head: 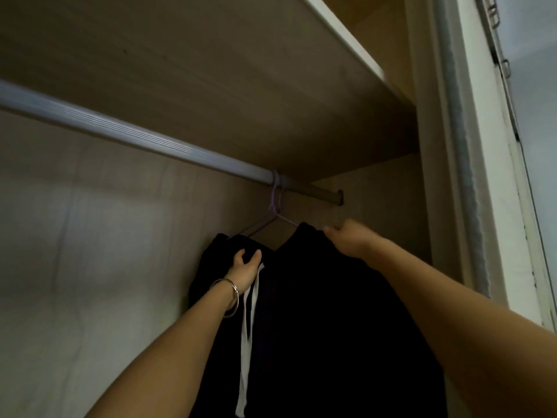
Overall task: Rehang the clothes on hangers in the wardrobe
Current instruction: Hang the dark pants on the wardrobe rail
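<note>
Head view looks up into the wardrobe; grey ribbed rail runs from left edge down to its end socket at the right side panel, under the shelf underside; lilac wire hanger is hooked over the rail close to the right end; two hook loops show side by side there, cannot tell if that is one hanger or two; thin hanger arms slope down left and right from the hook into the cloth. Black garment hangs below the hook, near the right end of the rail, against the pale back panel; white drawstrings dangle down its front left of centre. Left hand is raised at the garment's left shoulder; thumb and fingers curled around a fold of black fabric, pinching it; metal bangle on that wrist. Right hand is at the garment's right shoulder, motion-blurred; fingers bent onto the top edge of the fabric, gripping it; cannot tell if the hanger arm underneath is in the pinch too. Both forearms reach up from the bottom of frame, well apart; white door frame at far right.
</note>
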`<state>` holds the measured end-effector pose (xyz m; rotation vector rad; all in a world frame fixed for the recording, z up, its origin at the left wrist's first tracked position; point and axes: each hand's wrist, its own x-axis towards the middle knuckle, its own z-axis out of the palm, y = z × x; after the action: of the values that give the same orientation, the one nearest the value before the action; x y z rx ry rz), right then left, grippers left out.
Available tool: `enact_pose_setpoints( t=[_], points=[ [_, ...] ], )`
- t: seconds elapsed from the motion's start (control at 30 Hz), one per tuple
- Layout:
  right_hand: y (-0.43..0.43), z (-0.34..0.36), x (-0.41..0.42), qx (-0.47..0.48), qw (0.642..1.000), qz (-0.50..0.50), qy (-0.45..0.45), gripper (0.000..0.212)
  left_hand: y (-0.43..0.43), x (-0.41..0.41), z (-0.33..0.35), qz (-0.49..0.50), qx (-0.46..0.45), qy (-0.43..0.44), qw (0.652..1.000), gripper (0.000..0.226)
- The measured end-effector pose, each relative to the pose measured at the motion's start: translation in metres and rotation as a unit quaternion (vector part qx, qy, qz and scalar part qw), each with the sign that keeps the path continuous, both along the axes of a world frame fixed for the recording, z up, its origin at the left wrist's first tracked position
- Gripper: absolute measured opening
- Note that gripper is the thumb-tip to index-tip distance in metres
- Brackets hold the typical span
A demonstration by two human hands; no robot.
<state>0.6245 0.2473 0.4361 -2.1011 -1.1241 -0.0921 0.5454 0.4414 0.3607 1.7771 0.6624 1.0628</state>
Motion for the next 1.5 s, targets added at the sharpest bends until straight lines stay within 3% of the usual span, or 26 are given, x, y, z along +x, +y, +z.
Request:
enact_pose_setpoints(
  t=[0.1, 0.17, 0.23, 0.37, 0.53, 0.6, 0.73, 0.9, 1.0, 1.1, 1.2, 1.33, 1.4, 1.5],
  points=[
    [-0.006, 0.002, -0.003, 0.023, 1.000, 0.005, -0.012, 0.040, -0.008, -0.002, 0.015, 0.116, 0.075, 0.083, 0.987, 0.059],
    [-0.012, 0.006, -0.008, 0.010, 1.000, 0.020, 0.021, 0.030, -0.029, -0.003, 0.032, 0.139, 0.144, 0.043, 0.979, 0.059],
    [-0.011, 0.008, -0.012, 0.015, 0.998, 0.031, 0.050, 0.028, -0.050, 0.000, 0.049, 0.087, 0.180, -0.003, 0.980, 0.056],
    [0.003, 0.008, -0.010, 0.059, 0.998, 0.013, 0.009, 0.031, -0.062, 0.012, 0.066, 0.048, 0.125, -0.060, 0.989, 0.043],
    [0.009, 0.003, 0.003, 0.072, 0.997, -0.009, -0.002, 0.005, -0.060, 0.013, 0.072, 0.044, 0.089, -0.049, 0.994, 0.032],
    [0.012, 0.002, 0.008, 0.073, 0.997, -0.008, 0.006, 0.017, -0.060, 0.012, 0.073, 0.043, 0.087, -0.051, 0.994, 0.029],
    [0.016, 0.001, 0.011, 0.072, 0.997, -0.018, 0.006, 0.029, -0.062, 0.011, 0.071, 0.048, 0.094, -0.049, 0.993, 0.027],
    [0.014, 0.000, 0.015, 0.084, 0.996, -0.013, 0.020, 0.013, -0.068, 0.010, 0.071, 0.082, 0.137, -0.016, 0.987, 0.043],
    [0.013, -0.003, 0.013, 0.118, 0.992, 0.004, 0.042, 0.016, -0.075, 0.003, 0.069, 0.097, 0.165, 0.041, 0.981, 0.049],
    [0.005, -0.008, 0.002, 0.195, 0.981, -0.003, -0.015, 0.018, -0.085, -0.022, 0.057, 0.104, 0.207, 0.072, 0.970, 0.034],
    [-0.009, -0.015, -0.033, 0.248, 0.962, 0.046, -0.105, 0.022, -0.099, -0.068, 0.032, 0.155, 0.256, 0.124, 0.946, 0.025],
    [-0.019, -0.027, -0.095, 0.261, 0.911, 0.041, -0.316, 0.022, -0.127, -0.155, -0.006, 0.248, 0.293, 0.176, 0.906, 0.021],
    [-0.021, -0.035, -0.129, 0.260, 0.904, 0.099, -0.325, 0.022, -0.142, -0.205, -0.020, 0.322, 0.295, 0.213, 0.874, 0.021],
    [-0.015, -0.053, -0.175, 0.240, 0.910, 0.238, -0.242, 0.023, -0.172, -0.277, -0.032, 0.453, 0.299, 0.242, 0.804, 0.019]
  ],
)
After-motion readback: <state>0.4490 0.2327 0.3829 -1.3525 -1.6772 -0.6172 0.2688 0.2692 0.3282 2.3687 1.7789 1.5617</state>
